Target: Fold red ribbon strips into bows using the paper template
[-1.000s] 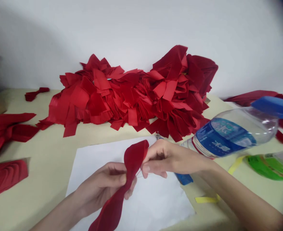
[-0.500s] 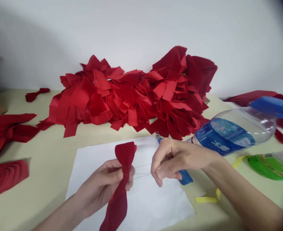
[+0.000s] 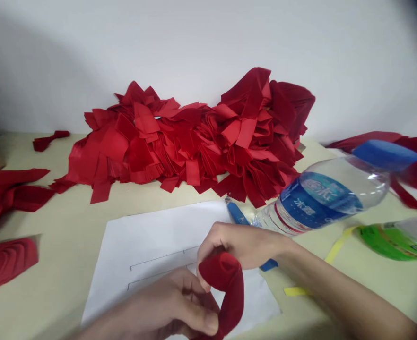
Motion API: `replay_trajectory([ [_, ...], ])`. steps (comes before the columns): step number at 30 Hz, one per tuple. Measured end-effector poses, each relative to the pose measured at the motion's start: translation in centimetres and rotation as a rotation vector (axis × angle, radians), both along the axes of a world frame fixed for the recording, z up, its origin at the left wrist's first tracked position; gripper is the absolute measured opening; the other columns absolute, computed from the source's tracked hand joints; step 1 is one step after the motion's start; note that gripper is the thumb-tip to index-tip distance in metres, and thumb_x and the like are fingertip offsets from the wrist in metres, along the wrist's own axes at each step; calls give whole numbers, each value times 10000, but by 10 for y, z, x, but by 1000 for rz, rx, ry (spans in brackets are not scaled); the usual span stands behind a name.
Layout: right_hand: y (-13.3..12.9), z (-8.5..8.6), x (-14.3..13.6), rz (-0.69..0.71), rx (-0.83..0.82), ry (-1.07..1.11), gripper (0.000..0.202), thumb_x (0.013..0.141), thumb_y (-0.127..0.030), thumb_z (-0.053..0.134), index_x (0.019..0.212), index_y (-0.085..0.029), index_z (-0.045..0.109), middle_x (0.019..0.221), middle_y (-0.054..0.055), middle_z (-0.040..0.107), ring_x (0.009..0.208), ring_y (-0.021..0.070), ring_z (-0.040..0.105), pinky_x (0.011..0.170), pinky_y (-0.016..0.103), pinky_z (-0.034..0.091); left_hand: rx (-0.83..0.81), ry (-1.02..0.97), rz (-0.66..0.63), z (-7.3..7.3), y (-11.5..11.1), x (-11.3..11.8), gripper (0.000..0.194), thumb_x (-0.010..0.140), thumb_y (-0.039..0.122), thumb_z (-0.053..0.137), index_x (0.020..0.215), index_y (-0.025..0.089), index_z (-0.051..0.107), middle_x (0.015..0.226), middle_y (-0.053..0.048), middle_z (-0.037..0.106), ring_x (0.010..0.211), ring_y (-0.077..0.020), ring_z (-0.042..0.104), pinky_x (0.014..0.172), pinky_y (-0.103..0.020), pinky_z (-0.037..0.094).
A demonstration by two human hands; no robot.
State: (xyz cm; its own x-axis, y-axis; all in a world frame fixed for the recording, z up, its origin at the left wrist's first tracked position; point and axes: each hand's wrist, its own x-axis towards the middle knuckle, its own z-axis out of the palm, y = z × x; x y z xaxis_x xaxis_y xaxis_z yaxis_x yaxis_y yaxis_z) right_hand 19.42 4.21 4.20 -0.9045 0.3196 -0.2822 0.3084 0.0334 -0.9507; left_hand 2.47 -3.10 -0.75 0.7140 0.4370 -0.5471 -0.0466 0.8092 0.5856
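A dark red fabric strip curves in a loop over a white paper sheet with ruled pencil lines. My left hand grips its lower part between thumb and fingers near the bottom edge. At the strip's upper end, my right hand is closed on it, its fingertips partly hidden behind the fabric. Behind my right hand lies a blue tool, mostly covered by the hand.
A large heap of red strips lies along the wall. More red bundles sit at the left. On the right are a blue-capped bottle, a green-labelled roll or bottle and yellow tape.
My left hand has moved down and right with the strip, which now bends over. My right hand has come down and left onto the strip's top end. The thin threads between the hands no longer show.
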Motion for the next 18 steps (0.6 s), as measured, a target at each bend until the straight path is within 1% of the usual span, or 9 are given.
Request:
replay_trajectory([
  [2, -7, 8, -1, -33, 168, -67, 205, 777, -38, 497, 810, -101, 689, 591, -28, 573, 560, 60, 499, 559, 161, 399, 61, 36, 25, 0, 0, 2, 55, 568, 118, 647, 619, 113, 666, 545, -9, 569, 505, -124, 526, 542, -256, 407],
  [4, -16, 18, -2, -60, 428, -155, 161, 812, -124, 534, 801, -147, 693, 576, -36, 576, 559, 67, 502, 554, 171, 375, 162, 71, 79, 1, 2, 2, 62, 586, 101, 597, 617, 120, 647, 548, 3, 554, 514, -126, 519, 563, -271, 409],
  [5, -22, 22, -4, -65, 583, -208, 155, 814, -141, 545, 761, -164, 688, 575, -36, 583, 559, 73, 504, 553, 185, 360, 212, 107, 108, 3, 3, 2, 63, 594, 95, 584, 609, 122, 639, 547, 10, 546, 518, -118, 506, 565, -262, 396],
  [8, -43, 28, -10, -20, 1025, -360, 142, 766, -97, 548, 665, -151, 631, 616, 2, 614, 534, 110, 507, 498, 243, 297, 261, 256, 229, 8, 6, 0, 53, 640, 135, 601, 593, 125, 622, 568, 9, 558, 576, -118, 496, 580, -245, 369],
  [10, -55, 26, -15, 3, 1265, -406, 90, 709, -66, 557, 705, -127, 623, 640, 45, 620, 517, 142, 505, 456, 274, 244, 225, 304, 332, 10, 9, -1, 68, 646, 177, 653, 606, 131, 625, 594, 5, 570, 624, -130, 504, 605, -245, 377],
  [11, -59, 23, -17, -8, 1343, -413, 98, 694, -57, 555, 729, -118, 624, 638, 57, 617, 509, 151, 500, 448, 283, 226, 204, 287, 372, 11, 10, -2, 83, 648, 190, 672, 609, 133, 625, 601, 4, 572, 637, -133, 507, 611, -244, 380],
  [13, -62, 20, -18, -70, 1388, -408, 115, 691, -43, 542, 732, -119, 617, 605, 51, 601, 486, 147, 475, 441, 284, 202, 165, 190, 421, 11, 13, -5, 119, 669, 211, 693, 606, 135, 625, 588, 10, 555, 620, -121, 497, 606, -233, 381],
  [14, -60, 19, -17, -111, 1358, -401, 116, 701, -40, 533, 714, -128, 608, 591, 40, 592, 478, 137, 460, 442, 279, 198, 139, 134, 430, 11, 15, -7, 135, 689, 222, 692, 609, 135, 627, 579, 11, 546, 607, -114, 492, 604, -228, 382],
  [18, -44, 23, -7, -344, 1070, -369, 202, 832, -114, 473, 687, -172, 602, 561, -15, 541, 478, 85, 401, 484, 240, 233, 45, -2, 482, 5, 19, -13, 118, 755, 249, 662, 711, 139, 662, 611, 2, 554, 588, -96, 488, 599, -204, 387],
])
